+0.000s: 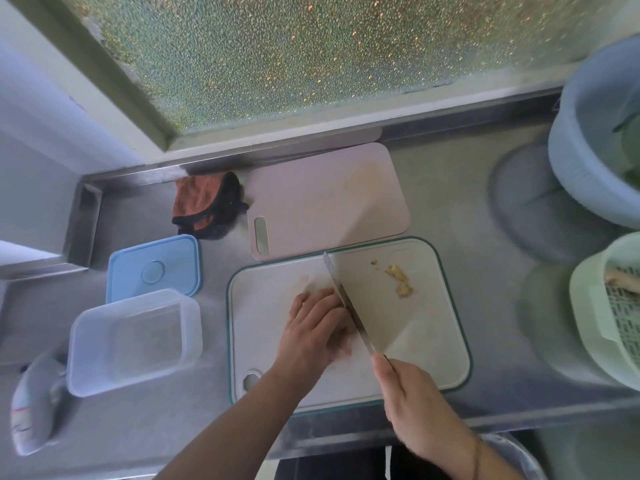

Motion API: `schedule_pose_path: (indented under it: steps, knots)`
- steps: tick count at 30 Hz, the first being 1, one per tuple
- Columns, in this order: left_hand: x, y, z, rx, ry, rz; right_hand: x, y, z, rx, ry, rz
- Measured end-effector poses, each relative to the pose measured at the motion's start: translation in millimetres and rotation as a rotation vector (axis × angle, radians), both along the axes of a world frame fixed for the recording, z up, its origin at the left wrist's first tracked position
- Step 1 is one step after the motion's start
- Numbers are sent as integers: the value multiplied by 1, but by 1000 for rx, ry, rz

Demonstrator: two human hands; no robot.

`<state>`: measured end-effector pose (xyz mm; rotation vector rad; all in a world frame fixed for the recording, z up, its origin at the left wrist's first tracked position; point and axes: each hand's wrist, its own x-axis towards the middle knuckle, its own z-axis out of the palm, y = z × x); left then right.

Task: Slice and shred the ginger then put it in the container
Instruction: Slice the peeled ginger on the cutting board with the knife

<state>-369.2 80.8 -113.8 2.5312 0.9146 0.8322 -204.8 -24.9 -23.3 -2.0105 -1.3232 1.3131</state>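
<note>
A white cutting board with a green rim (436,344) lies on the steel counter. My left hand (317,327) presses down on a piece of ginger at the board's middle; the ginger is almost wholly hidden under my fingers. My right hand (412,400) grips the handle of a knife (346,299), whose blade stands on edge right beside my left fingertips. A few yellow ginger scraps (400,280) lie on the board's far right part. A clear plastic container (133,341) stands open to the left of the board, with its blue lid (154,268) behind it.
A pink cutting board (329,199) lies behind the white one. An orange and black cloth (207,206) sits at the back. A blue basin (595,143) and a green basket (609,313) holding more ginger stand at the right. A grey pouch (34,407) lies at far left.
</note>
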Motion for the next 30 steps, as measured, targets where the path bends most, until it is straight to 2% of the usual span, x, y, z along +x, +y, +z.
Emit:
schedule_pose_path:
  steps: [3, 10, 14, 17, 21, 30]
  knots:
    - [-1, 1, -2, 3, 6, -11, -3, -13, 0, -25, 25, -31]
    - [0, 0, 0, 2, 0, -9, -6, 24, -5, 36, -25, -32]
    - [-5, -4, 1, 31, 40, 27, 16, 14, -14, -44, 84, -184]
    - [-6, -6, -2, 28, 62, 38, 17, 15, -4, -83, 83, -142]
    - [-7, -5, -4, 30, 65, 25, 4, 11, 21, 5, -41, -28]
    - [-4, -3, -5, 14, 32, 40, -5, -11, 18, 45, -56, -102]
